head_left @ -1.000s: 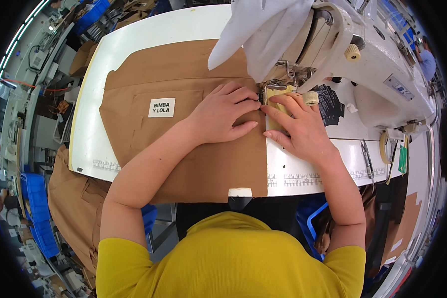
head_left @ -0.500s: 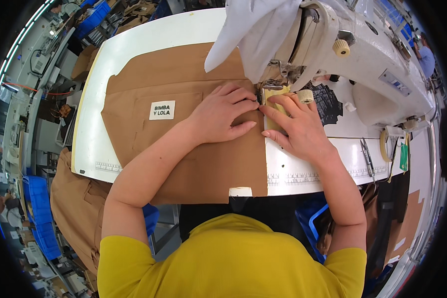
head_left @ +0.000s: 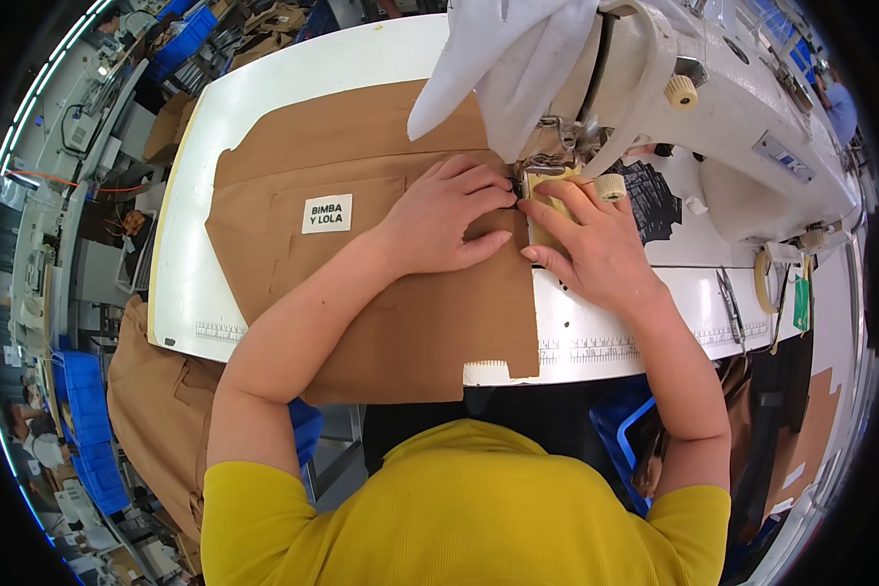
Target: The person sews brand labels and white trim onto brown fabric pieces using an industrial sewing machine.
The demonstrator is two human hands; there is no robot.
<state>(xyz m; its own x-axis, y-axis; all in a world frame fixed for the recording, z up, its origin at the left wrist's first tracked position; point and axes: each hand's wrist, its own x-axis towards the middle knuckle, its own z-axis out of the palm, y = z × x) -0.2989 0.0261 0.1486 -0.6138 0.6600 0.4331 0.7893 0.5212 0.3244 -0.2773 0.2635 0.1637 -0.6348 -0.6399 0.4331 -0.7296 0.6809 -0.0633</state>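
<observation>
While flat, fabric (head_left: 415,327) under left hand (head_left: 449,219).

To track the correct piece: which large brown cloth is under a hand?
The cloth on the white table, with the white label and left hand on it; the other cloth, by the table's lower-left edge, has no hand on it.

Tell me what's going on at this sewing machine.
A person in a yellow top is working brown fabric at a white sewing machine. The left hand rests on the fabric; the right hand is beside its right edge, fingertips close to the left's, near the needle area. Whether either pinches anything is too small to tell. The fabric lies spread on the white table, with black pieces beyond the right hand.
</observation>
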